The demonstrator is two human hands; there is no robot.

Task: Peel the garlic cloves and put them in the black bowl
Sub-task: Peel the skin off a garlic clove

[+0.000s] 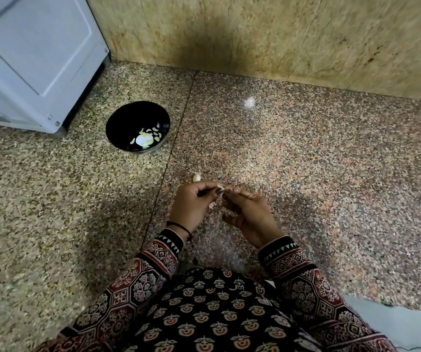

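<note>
My left hand (194,205) and my right hand (248,212) meet above the speckled floor and pinch a garlic clove (221,187) between their fingertips; most of the clove is hidden by the fingers. A scrap of pale skin (212,205) shows below my left thumb. One more unpeeled clove (197,177) lies on the floor just beyond my left hand. The black bowl (125,118) stands on the floor at the far left, holding several peeled cloves (145,140).
A white appliance (31,59) stands at the upper left, close behind the bowl. A stone wall (268,34) runs along the back. My patterned sleeves and lap (209,306) fill the bottom of the view.
</note>
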